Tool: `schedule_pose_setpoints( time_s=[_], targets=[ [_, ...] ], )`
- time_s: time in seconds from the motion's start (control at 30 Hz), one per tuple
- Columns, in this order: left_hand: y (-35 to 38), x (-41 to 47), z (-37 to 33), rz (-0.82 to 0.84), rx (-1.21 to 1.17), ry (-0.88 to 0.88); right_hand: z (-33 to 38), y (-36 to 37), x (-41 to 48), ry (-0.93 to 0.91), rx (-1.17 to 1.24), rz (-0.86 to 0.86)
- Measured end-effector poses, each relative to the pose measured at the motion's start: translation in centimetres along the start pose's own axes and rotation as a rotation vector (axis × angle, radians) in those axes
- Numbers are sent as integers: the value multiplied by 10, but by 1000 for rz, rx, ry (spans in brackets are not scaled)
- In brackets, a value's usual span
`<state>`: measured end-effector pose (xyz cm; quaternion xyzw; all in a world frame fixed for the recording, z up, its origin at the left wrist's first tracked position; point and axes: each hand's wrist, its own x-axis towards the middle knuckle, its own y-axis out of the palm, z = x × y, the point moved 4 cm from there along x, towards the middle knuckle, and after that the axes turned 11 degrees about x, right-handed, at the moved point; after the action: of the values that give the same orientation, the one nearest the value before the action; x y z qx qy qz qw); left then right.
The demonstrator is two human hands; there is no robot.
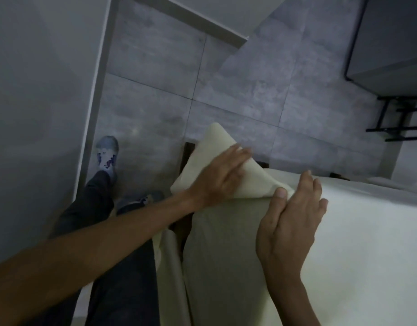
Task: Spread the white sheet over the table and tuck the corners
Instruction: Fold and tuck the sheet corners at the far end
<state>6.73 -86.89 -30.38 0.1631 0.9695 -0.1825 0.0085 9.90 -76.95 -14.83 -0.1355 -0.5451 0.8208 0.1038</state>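
Note:
The white sheet [358, 243] covers the table top on the right and hangs down its near side. At the table's corner a triangular flap of the sheet [210, 151] sticks out over the floor. My left hand [222, 175] lies flat on that flap with fingers extended, pressing it. My right hand [292, 215] rests on the table top at the corner, with its thumb pinning the fold where the flap begins. Dark table wood [186, 154] shows under the flap.
Grey tiled floor [238, 90] lies beyond the corner. A white wall [38, 90] stands close on the left. My legs and a shoe [107, 151] are beside the table. A dark cabinet [390, 43] and a black metal frame [397, 121] stand at the right.

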Motion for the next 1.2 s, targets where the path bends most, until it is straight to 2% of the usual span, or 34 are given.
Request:
schedule_pose_setpoints(
  time_s=[0.07,0.13,0.33,0.4,0.47,0.53,0.6,0.7,0.77,0.83,0.9,1.0,1.1,1.2],
  targets=[
    [12,5,-45,-50,-160,52,0,1,-1,-7,-12,-2],
    [26,7,-60,-102,-201,53,-1,1,0,2,-12,-3],
    [37,17,-35,-175,-150,52,-1,2,1,-7,-27,-6],
    [42,17,-20,-181,-98,1,-1,2,1,-8,-27,-5],
    [49,17,3,-157,-67,-78,0,1,0,-9,-32,-6],
    [58,15,32,-96,-65,-253,1,1,0,-9,-31,-6],
    [70,6,72,36,-34,-449,1,0,0,-7,-23,-7],
    [81,-18,124,286,36,-640,1,-1,0,-10,-14,-11],
    [72,-27,131,252,-47,-740,0,0,-1,-7,-8,-11],
    [47,-21,110,136,-152,-653,-1,0,-1,-7,1,-15],
    [22,-8,77,6,-276,-485,-3,1,-1,-5,-7,-15],
    [-10,22,8,-45,-259,-184,-2,0,-1,-18,-16,-12],
    [-20,35,-46,68,-228,58,-1,1,-1,-17,-25,-10],
    [-2,31,-55,358,-279,24,3,-1,1,-39,-46,-16]
  ],
)
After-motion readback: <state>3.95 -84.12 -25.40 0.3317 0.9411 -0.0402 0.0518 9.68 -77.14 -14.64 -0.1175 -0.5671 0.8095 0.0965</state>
